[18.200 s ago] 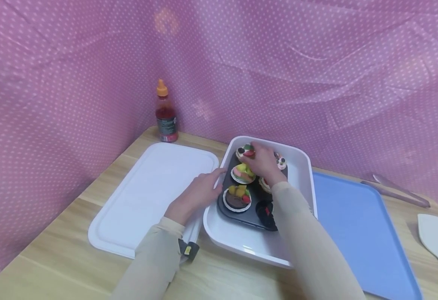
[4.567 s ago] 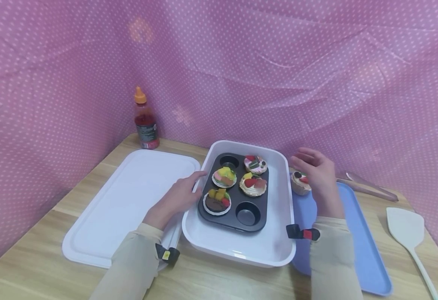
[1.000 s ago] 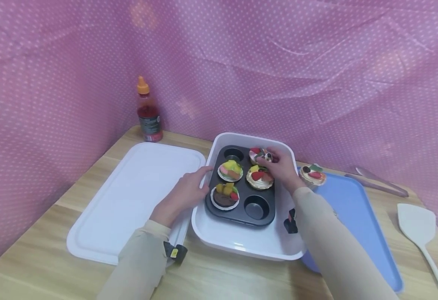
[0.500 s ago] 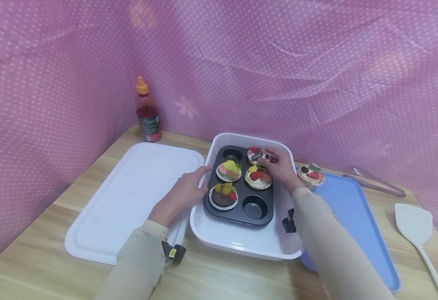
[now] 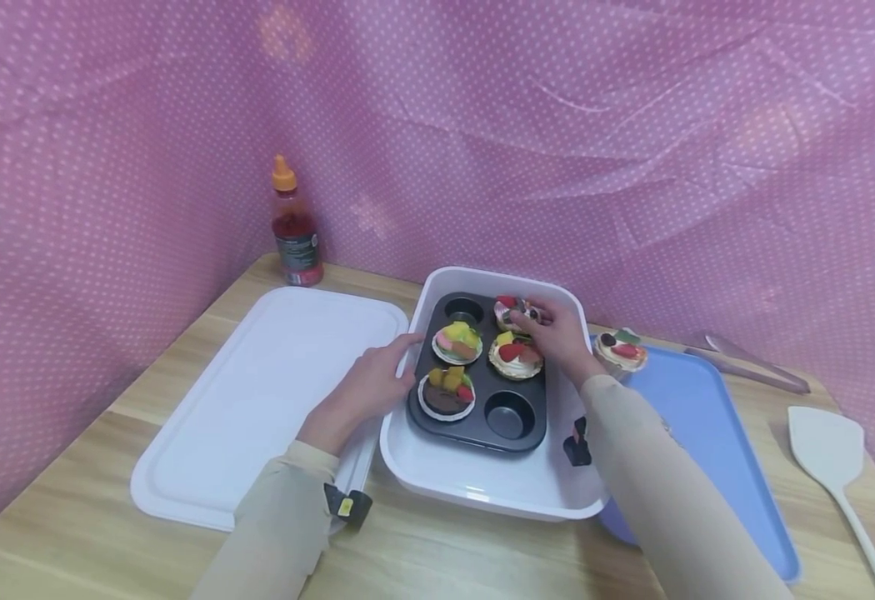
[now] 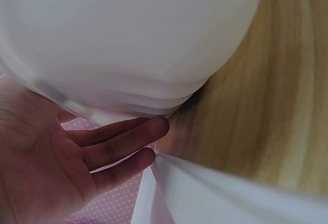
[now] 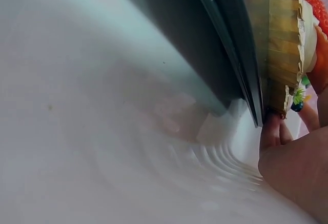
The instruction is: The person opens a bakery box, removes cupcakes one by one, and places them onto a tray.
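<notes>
A dark muffin tin (image 5: 475, 429) lies inside a deep white tray (image 5: 482, 493). My right hand (image 5: 561, 337) pinches the strawberry-topped cupcake (image 5: 508, 312) in the tin's back right cup; its thumb covers part of the topping. In the right wrist view, fingertips (image 7: 271, 131) are beside a pleated wrapper. Below that sits another cream cupcake (image 5: 516, 360). The left column holds a yellow-topped cupcake (image 5: 456, 343) and a chocolate cupcake (image 5: 445, 398); its back cup is bare, as is the front right one. My left hand (image 5: 362, 385) touches the white tray's left rim, fingers fairly straight.
A white board (image 5: 257, 392) lies at left, with a sauce bottle (image 5: 297, 237) behind it. On the right, a cream cupcake (image 5: 620, 354) stands on a blue tray (image 5: 715, 442). Tongs (image 5: 752, 367) and a white spatula (image 5: 827, 446) lie farther right.
Since the oldest frame, the back left cupcake has gone from the tin to the blue tray. My right hand has come back to the back right cupcake; the last second shows only slight finger movement.
</notes>
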Demonstrator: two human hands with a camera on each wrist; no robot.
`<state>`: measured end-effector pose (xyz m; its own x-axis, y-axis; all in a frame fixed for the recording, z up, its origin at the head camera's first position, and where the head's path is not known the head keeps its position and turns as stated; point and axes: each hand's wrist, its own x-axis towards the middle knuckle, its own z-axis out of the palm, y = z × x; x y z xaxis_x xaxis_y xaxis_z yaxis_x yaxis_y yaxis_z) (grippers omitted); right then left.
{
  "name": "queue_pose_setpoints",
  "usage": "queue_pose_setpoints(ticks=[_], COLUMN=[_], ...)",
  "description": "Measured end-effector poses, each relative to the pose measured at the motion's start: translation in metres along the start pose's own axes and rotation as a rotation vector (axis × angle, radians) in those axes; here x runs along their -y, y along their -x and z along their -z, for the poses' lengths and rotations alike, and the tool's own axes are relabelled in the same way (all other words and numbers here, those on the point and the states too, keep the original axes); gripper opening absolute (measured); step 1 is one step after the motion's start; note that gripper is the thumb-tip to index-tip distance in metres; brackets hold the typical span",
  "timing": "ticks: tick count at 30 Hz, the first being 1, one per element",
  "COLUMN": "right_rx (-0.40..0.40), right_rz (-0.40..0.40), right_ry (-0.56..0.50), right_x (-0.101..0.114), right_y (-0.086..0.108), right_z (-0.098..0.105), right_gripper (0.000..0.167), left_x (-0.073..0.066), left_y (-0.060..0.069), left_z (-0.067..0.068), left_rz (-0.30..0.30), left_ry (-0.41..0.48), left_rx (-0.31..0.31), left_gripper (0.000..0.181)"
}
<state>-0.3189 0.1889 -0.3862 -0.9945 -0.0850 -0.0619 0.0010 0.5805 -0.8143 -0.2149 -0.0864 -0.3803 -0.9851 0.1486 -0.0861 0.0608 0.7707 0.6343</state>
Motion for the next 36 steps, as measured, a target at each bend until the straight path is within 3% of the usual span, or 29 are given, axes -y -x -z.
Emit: queue_pose_setpoints(ticks=[5,13,30,36], right_rx=[0.012,-0.005,-0.028,-0.046], right_rz=[0.013,0.095,0.072,0.112], right_ry=[-0.008,0.047,0.063,0.090], right_x=[-0.001,-0.002,0.005,0.008], right_y=[0.000,0.000,-0.005,-0.004], right_z=[0.001,0.001,0.000,-0.001], right_gripper=[0.055,0.048,0.053,0.056], left_x=[-0.001,0.000,0.005,0.006], left_y=[0.001,-0.001,-0.014,-0.018], left_z=[0.000,0.002,0.009,0.011], left_rz=[0.006,-0.009,-0.030,-0.037], left_ry=[0.004,-0.004,0.006,-0.001], left_rx=[0.002,-0.004,0.011,0.014], left_gripper=[0.058,0.057,0.057,0.057])
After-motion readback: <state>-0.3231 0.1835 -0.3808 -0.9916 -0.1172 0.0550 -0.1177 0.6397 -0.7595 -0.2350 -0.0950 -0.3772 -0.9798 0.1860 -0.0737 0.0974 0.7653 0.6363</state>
